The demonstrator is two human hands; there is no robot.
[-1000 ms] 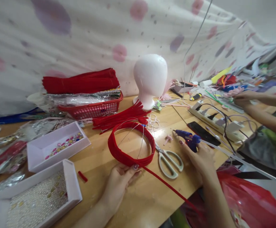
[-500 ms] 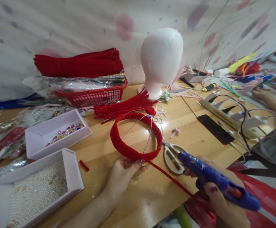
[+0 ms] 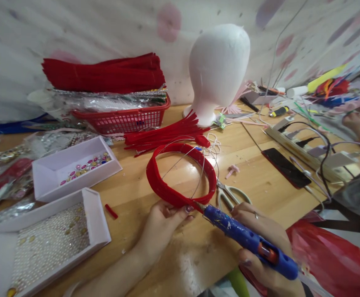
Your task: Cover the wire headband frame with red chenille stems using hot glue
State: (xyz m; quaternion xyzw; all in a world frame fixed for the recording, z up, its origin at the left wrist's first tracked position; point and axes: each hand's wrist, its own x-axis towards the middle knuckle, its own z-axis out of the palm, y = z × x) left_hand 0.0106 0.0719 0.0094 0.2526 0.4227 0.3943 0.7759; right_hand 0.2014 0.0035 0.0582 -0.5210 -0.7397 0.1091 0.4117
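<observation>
My left hand point(image 3: 164, 220) pinches the near edge of a red fuzzy headband ring point(image 3: 158, 181), which has thin wires arching over it and a small red knob point(image 3: 202, 141) at the top. In my right hand point(image 3: 266, 239) is a blue hot glue gun point(image 3: 248, 239). Its nozzle meets the band's near side, just right of my left thumb. The glue gun hides most of the loose red strip that trails from the band. Scissors point(image 3: 229, 193) with pale handles lie behind the glue gun, partly covered by my right fingers.
A white foam head point(image 3: 219, 70) stands at the back beside red pipe cleaners point(image 3: 167, 134) and a red basket point(image 3: 124, 119). To the left are white boxes of gems point(image 3: 77, 169) and pearls point(image 3: 50, 235). A phone point(image 3: 287, 167) and power strip point(image 3: 304, 154) lie right, near another person's hand point(image 3: 358, 123).
My right hand has brought the glue gun leftward and up, so its nozzle has come to the band beside my left thumb. My left hand keeps its hold. The view has shifted slightly.
</observation>
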